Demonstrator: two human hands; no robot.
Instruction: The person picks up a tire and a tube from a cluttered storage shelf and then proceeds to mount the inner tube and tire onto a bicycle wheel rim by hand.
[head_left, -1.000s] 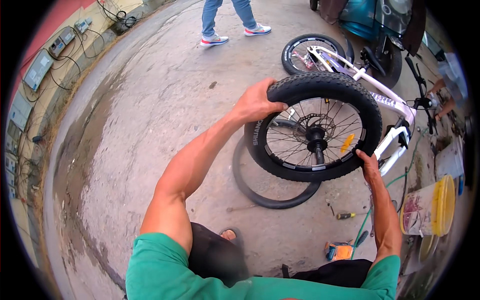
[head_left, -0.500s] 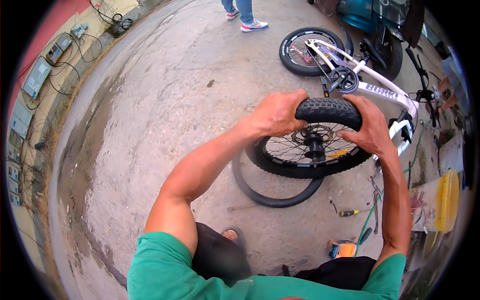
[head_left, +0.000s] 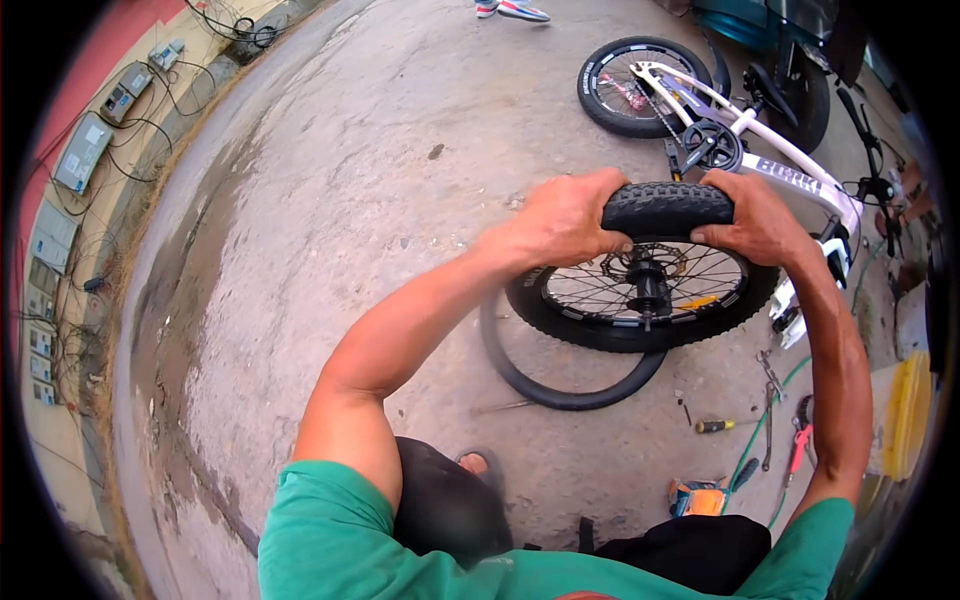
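Observation:
My left hand (head_left: pixel 572 220) and my right hand (head_left: pixel 757 222) grip the far top part of a black knobby tyre (head_left: pixel 668 210) on a bicycle wheel, one on each side. Both thumbs press its inner sidewall near the rim; the fingers curl over the tread. The wheel is tilted, so its hub (head_left: pixel 648 285), black spokes, brake disc and an orange reflector (head_left: pixel 697 303) show. Beneath it a thin black ring (head_left: pixel 585 402), perhaps an inner tube, lies on the concrete, partly hidden by the wheel.
Beyond, a white and purple bicycle (head_left: pixel 790 180) lies on its side. Near my right arm are a screwdriver (head_left: pixel 715 426), wrenches (head_left: pixel 769 430), a red-handled tool (head_left: pixel 799 448), a green hose (head_left: pixel 748 450), an orange-and-blue box (head_left: pixel 697 497) and a yellow-rimmed bucket (head_left: pixel 907 415). Someone's shoes (head_left: pixel 524 11) show far off.
My right hand has shifted, its thumb drawing back from over the spokes to the tyre's sidewall. The view has tilted a little, and a red-handled tool now shows beside my right arm.

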